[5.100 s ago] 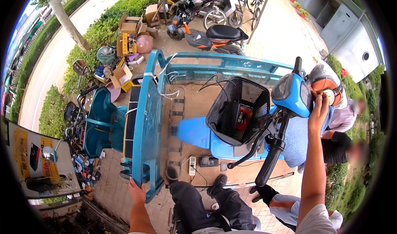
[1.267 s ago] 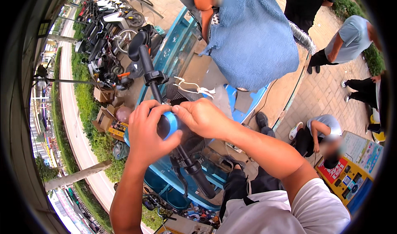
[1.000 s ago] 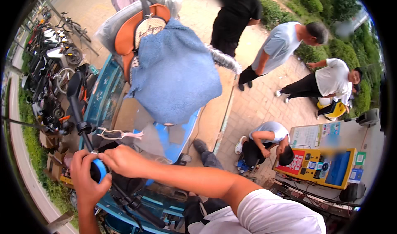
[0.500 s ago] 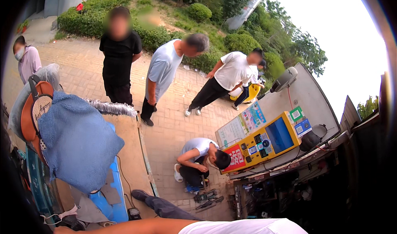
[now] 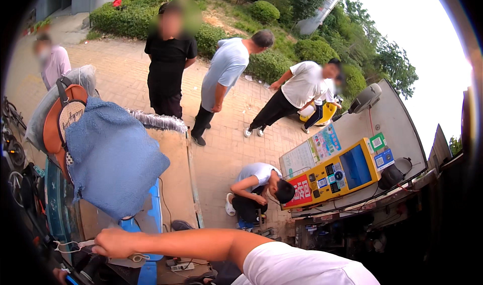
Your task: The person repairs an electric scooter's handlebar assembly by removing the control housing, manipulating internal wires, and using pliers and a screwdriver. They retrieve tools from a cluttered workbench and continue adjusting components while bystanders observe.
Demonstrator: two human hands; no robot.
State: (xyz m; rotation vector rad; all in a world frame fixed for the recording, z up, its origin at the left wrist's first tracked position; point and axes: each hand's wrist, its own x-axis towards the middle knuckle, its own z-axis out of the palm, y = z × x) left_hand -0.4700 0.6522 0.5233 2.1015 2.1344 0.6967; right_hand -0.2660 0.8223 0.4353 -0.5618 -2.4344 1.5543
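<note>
My right hand is closed in a fist at the lower left, the arm stretched across from a white sleeve. A pale string runs beside the knuckles. A black grip-like bar sits just below the fist; whatever the fingers wrap round is hidden. At the dark lower-left rim shows a small skin-coloured patch, possibly my left hand, its fingers not readable. A blue fleecy cloth drapes over a brown seat back above the fist. Bright blue plastic shows under the cloth.
A tan panel lies beyond the cloth. One person crouches by a yellow machine with a screen, against a white vehicle body. Several people stand on the brick paving. Bicycles line the left edge.
The view has shifted, so the surroundings sit farther right. My right forearm and fist, mostly cut off at the lower edge before, now show fully. The leg is largely covered by the arm.
</note>
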